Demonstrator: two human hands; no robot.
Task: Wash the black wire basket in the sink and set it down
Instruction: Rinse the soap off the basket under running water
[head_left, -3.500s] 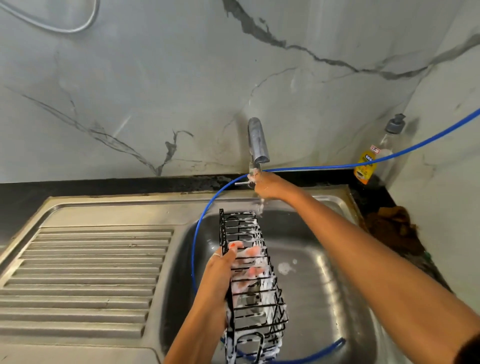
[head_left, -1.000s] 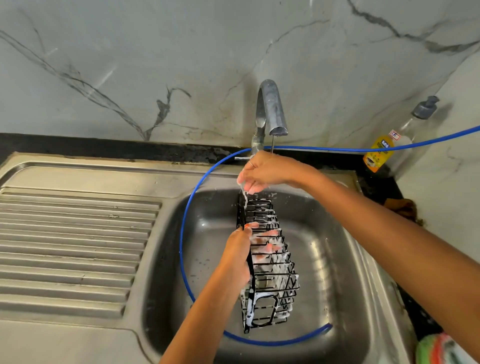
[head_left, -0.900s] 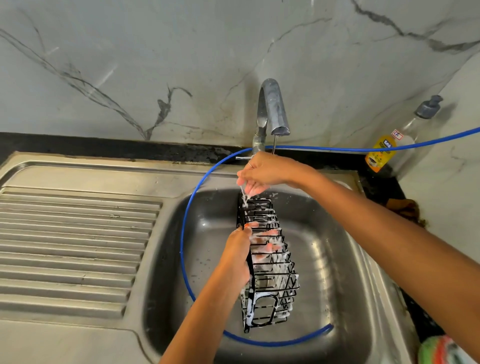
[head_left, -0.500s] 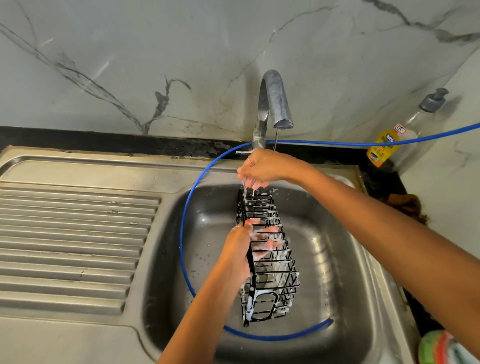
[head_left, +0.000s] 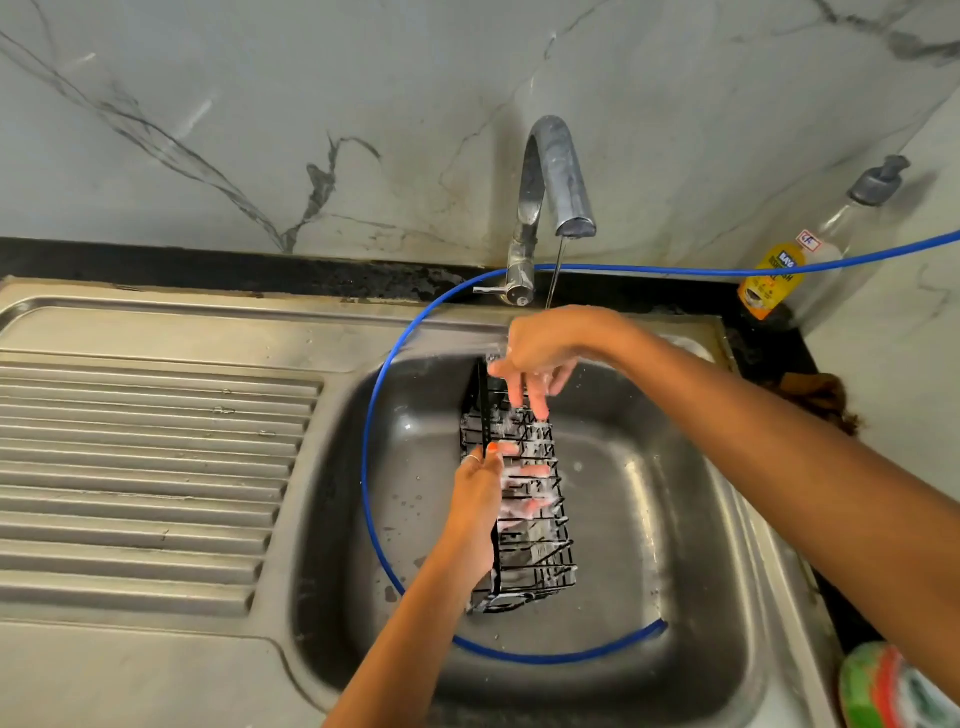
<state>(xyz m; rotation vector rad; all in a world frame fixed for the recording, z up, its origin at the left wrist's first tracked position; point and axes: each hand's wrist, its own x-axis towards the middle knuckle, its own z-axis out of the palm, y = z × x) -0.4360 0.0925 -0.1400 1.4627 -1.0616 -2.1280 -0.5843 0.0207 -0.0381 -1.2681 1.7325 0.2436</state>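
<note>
Suds coat the black wire basket (head_left: 519, 499), which I hold tilted over the sink (head_left: 691, 571) basin under a thin tap (head_left: 550, 176) stream. Left hand (head_left: 480, 499) grips its side rail, thumb outside, fingers thru the wires. Right hand (head_left: 540, 348) hovers at the far end, fingers spread & pointing down, pinching nothing. Risks imo: soapy wire slips from my left grip & drops; blue hose (head_left: 374, 415) snags the basket; weak flow leaves foam.

One wire basket (head_left: 519, 499), one faucet (head_left: 550, 176), one blue hose (head_left: 374, 415), one soap bottle (head_left: 800, 254), two hands.
</note>
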